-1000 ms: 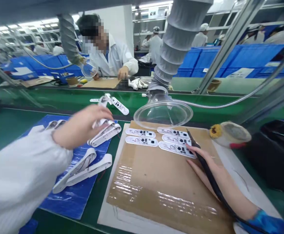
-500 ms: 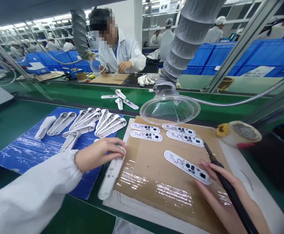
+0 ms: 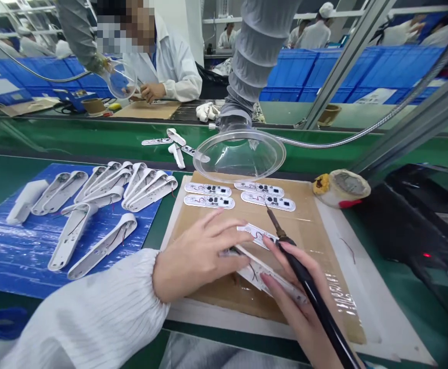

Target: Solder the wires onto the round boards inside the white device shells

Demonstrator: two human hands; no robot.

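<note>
My left hand (image 3: pixel 204 251) is over the cardboard, thumb and fingers around the near end of a white plastic shell (image 3: pixel 257 274) with thin wires inside. The shell lies slanted, its far end between the fingers of my right hand (image 3: pixel 297 287). That hand also grips a soldering iron (image 3: pixel 308 284), whose tip points up and left near the board rows. Just behind the shell is a long white circuit board (image 3: pixel 257 234), partly covered by my fingers. Further back, several similar boards (image 3: pixel 208 201) lie in pairs on the cardboard (image 3: pixel 193 220).
On the left, a blue mat (image 3: pixel 27 256) bears several white shells (image 3: pixel 101 248). A clear fume hood (image 3: pixel 239 156) hangs over the back of the cardboard. A round pot with a yellow sponge (image 3: pixel 343 188) and a dark device (image 3: pixel 401 215) stand right. A co-worker (image 3: pixel 174 66) sits opposite.
My left hand has moved right from the cardboard's left edge, bringing the white shell to my right hand. An open shell now lies at the mat's front. The view has shifted.
</note>
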